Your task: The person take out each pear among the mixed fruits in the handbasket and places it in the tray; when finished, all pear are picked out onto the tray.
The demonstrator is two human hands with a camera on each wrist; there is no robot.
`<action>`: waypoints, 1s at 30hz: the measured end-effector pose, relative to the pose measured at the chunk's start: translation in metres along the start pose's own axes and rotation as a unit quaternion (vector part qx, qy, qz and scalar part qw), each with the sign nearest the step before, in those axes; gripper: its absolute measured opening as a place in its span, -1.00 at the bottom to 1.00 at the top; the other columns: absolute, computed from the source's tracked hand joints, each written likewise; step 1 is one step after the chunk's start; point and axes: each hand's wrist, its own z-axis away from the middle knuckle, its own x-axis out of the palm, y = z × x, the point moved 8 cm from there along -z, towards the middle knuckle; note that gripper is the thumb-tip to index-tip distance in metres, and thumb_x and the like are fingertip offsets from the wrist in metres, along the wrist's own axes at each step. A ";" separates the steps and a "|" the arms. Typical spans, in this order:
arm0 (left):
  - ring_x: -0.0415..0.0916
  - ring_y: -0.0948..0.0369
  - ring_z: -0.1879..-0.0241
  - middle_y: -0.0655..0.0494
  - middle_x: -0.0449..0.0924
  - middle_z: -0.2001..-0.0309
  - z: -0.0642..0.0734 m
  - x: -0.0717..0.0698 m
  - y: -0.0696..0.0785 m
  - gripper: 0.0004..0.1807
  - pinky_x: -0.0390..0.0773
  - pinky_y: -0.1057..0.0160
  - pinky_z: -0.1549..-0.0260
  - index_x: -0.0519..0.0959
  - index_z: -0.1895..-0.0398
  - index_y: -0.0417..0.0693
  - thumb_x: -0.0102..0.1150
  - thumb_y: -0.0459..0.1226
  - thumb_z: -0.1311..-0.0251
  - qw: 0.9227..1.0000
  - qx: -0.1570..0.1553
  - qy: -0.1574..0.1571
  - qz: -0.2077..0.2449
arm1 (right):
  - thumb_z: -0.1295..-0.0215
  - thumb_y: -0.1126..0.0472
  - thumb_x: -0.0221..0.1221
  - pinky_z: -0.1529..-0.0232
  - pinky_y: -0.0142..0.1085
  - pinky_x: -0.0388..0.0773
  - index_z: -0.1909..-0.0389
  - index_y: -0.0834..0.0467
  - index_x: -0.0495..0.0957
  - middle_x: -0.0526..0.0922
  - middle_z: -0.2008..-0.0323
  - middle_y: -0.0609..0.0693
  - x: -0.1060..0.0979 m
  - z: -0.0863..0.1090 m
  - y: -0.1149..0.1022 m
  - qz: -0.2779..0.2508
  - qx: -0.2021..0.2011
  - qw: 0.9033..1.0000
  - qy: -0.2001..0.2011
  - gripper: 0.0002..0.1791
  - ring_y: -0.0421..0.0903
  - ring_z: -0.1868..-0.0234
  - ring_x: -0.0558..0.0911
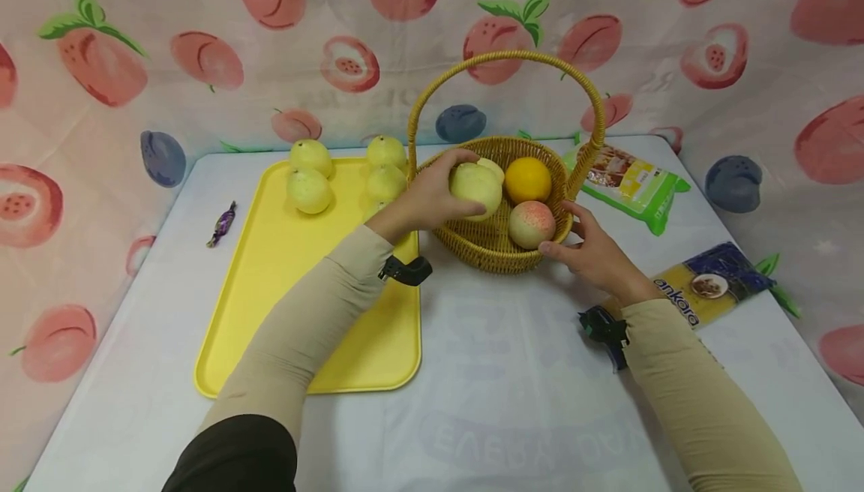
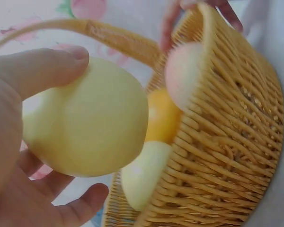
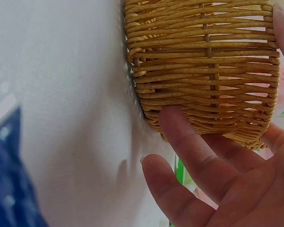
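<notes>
A round, pale yellow-green pear [image 1: 481,190] is in my left hand [image 1: 432,196], above the left side of a wicker basket [image 1: 482,258]. The left wrist view shows the thumb over the pear [image 2: 99,118] and the fingers spread below it. Inside the basket lie an orange [image 1: 528,180], a pinkish peach [image 1: 532,225] and another pale pear [image 2: 144,175], which the held one partly covers in the head view. My right hand [image 1: 597,252] grips the basket's right rim, thumb at the top edge, fingers along the woven side [image 3: 208,80].
Several more pears [image 1: 309,190] stand on a yellow tray [image 1: 364,357] at left. A purple wrapped candy [image 1: 221,224] lies beyond its left edge. The basket's tall handle [image 1: 506,55] arches overhead. To the right are a green-edged packet [image 1: 628,184] and a blue-and-yellow ankara packet [image 1: 709,286].
</notes>
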 end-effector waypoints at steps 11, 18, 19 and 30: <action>0.31 0.16 -0.27 0.10 0.31 -0.36 0.034 -0.024 0.002 -0.16 0.39 0.15 -0.17 0.26 -0.43 -0.06 0.47 -0.12 -0.13 1.000 -0.003 0.000 0.017 | -0.22 -0.35 0.26 -0.29 0.38 0.10 -0.63 -0.09 -0.36 -0.08 -0.53 0.37 0.000 0.001 0.000 -0.002 0.000 1.000 0.001 0.23 0.41 -0.47 0.03; 0.28 0.10 -0.32 0.11 0.35 -0.33 0.054 -0.043 -0.003 -0.18 0.37 0.08 -0.21 0.30 -0.42 -0.02 0.47 -0.08 -0.12 0.999 -0.022 0.015 -0.018 | -0.21 -0.36 0.27 -0.29 0.38 0.10 -0.62 -0.09 -0.37 -0.08 -0.53 0.37 0.001 0.001 -0.001 -0.004 0.000 1.000 -0.004 0.24 0.41 -0.47 0.03; 0.28 0.09 -0.32 0.12 0.35 -0.34 0.057 -0.045 -0.004 -0.17 0.38 0.08 -0.20 0.30 -0.42 -0.01 0.47 -0.08 -0.12 0.999 -0.025 0.018 -0.021 | -0.21 -0.35 0.27 -0.29 0.38 0.11 -0.62 -0.09 -0.37 -0.08 -0.53 0.38 0.001 0.001 -0.001 -0.005 0.000 1.000 -0.004 0.24 0.41 -0.47 0.04; 0.41 0.09 -0.17 0.01 0.38 -0.31 0.088 -0.078 -0.014 -0.24 0.40 0.03 -0.18 0.31 -0.40 -0.09 0.44 -0.15 -0.17 0.997 -0.024 0.059 -0.031 | -0.23 -0.33 0.27 -0.30 0.38 0.08 -0.63 -0.06 -0.37 -0.09 -0.53 0.37 0.001 0.001 -0.002 0.001 -0.003 1.000 -0.005 0.23 0.41 -0.47 0.02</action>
